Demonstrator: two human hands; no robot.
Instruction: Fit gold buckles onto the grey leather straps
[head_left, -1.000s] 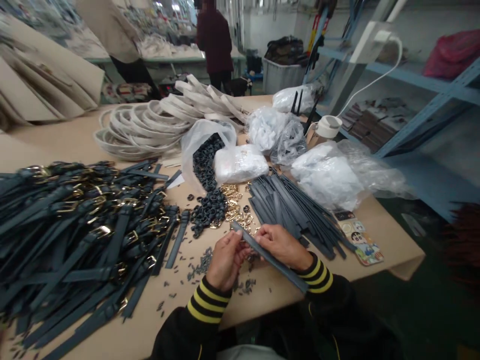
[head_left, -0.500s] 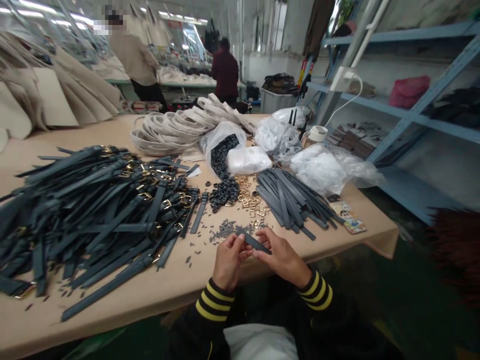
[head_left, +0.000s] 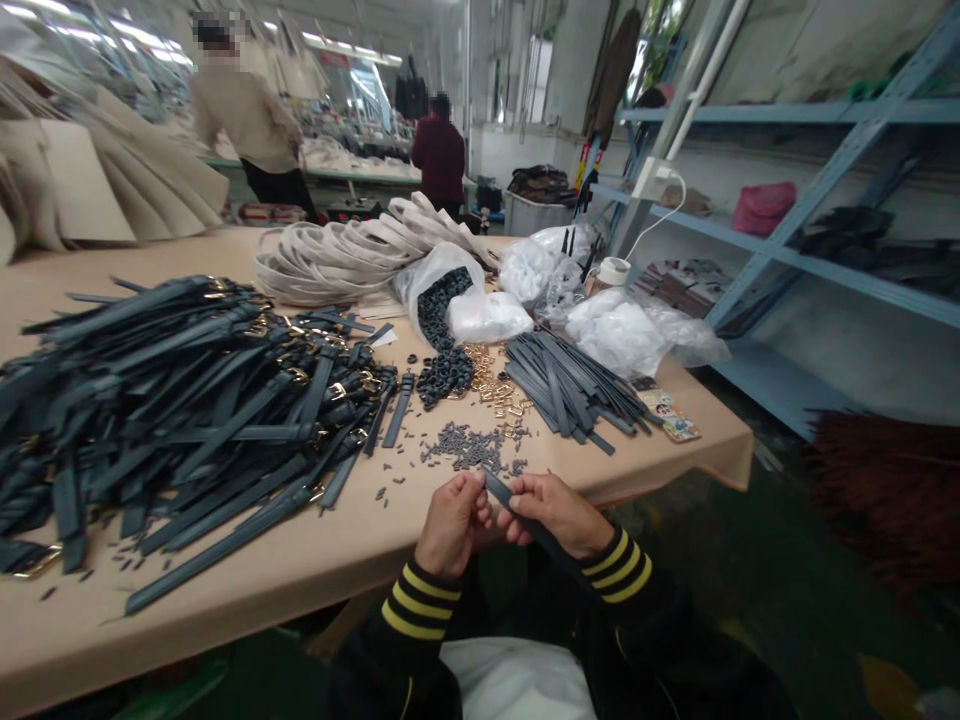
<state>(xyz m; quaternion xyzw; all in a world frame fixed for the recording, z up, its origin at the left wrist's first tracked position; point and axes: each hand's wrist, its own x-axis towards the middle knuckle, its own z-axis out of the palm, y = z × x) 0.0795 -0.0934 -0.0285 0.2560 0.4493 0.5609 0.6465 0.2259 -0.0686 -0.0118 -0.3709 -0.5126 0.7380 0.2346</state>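
Observation:
A dark grey strap [head_left: 499, 490] slants between my hands at the table's front edge. My right hand [head_left: 559, 510] is closed on it, fingers pinching the strap from the right side. My left hand [head_left: 452, 522] is closed in a pinch near the strap's upper end; what its fingertips hold is too small to make out. Just beyond lie small dark pieces [head_left: 469, 445], then gold buckles [head_left: 487, 375] and a heap of dark loops [head_left: 445, 378] spilling from a clear bag. Plain dark straps [head_left: 559, 390] lie to the right.
A large pile of buckled straps [head_left: 195, 400] covers the left of the table [head_left: 360, 550]. Coiled beige straps [head_left: 337, 260] and white plastic bags [head_left: 619, 330] lie at the back. Two people stand beyond. Blue shelves [head_left: 795, 250] stand at right.
The camera view has shifted slightly. The strap has turned between my hands, and my right fingers have closed further around it. My left hand's fingers are now bunched near its end.

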